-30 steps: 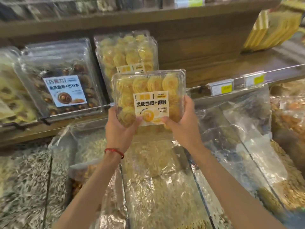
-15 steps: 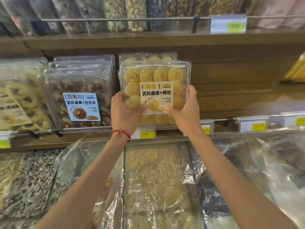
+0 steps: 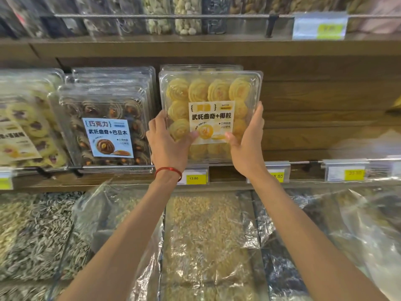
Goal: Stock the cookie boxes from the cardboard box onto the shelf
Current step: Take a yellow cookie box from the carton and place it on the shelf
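Observation:
A clear plastic box of yellow butter cookies (image 3: 208, 92) with a white and yellow label stands upright on the wooden shelf (image 3: 314, 118), in front of another box of the same kind whose top edge shows behind it. My left hand (image 3: 167, 146) grips its lower left side, thumb on the front. My right hand (image 3: 247, 144) grips its lower right side, thumb on the label. The cardboard box is out of view.
Left of it stand stacked boxes of chocolate cookies (image 3: 106, 127) and more cookie boxes (image 3: 23, 127). A metal rail with price tags (image 3: 195, 177) runs along the shelf front. Bulk bins under plastic wrap (image 3: 206, 235) lie below. Bare shelf lies to the right.
Both hands have carried the cookie box up and forward, from in front of the bins to the shelf, where it now stands against the box behind it.

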The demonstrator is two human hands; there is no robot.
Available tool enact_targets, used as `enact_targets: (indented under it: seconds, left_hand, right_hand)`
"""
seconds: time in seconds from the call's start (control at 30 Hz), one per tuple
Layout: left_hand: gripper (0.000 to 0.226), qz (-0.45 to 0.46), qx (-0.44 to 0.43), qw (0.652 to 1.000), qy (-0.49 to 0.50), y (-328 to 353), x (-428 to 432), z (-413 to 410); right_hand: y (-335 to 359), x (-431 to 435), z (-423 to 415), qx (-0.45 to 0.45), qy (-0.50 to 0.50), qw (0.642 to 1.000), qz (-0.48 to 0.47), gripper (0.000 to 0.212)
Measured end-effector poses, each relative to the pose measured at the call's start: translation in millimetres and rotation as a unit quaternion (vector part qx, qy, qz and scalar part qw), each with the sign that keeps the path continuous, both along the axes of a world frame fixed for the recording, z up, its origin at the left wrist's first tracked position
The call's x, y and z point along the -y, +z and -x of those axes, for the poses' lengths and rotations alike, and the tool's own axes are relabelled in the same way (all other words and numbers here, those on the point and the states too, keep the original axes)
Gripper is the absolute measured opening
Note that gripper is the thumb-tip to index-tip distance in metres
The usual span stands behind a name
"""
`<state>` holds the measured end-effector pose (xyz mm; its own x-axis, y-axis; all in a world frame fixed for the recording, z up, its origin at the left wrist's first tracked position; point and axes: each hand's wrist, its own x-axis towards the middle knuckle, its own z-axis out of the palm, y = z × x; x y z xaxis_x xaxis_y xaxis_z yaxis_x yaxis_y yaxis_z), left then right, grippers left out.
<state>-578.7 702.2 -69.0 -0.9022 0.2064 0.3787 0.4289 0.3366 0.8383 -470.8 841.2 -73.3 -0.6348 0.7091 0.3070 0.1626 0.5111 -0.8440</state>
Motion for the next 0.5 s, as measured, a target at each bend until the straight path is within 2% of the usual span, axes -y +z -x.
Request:
enact_targets:
  seconds: [0.27, 0.5]
  left_hand:
    - [0.099, -0.015, 0.016, 1.000, 0.004, -7.5, -8.2, -13.8]
    - [0.096, 0.011, 0.002, 1.000, 0.012, -18.9, -12.9, -20.7]
  right_hand:
    - [-12.0, 2.4, -4.1, -0.023, 0.024, 0.999, 0.019, 0.098]
    - [-27.7, 6.8, -9.7, -0.021, 0.013, 0.999, 0.029, 0.100]
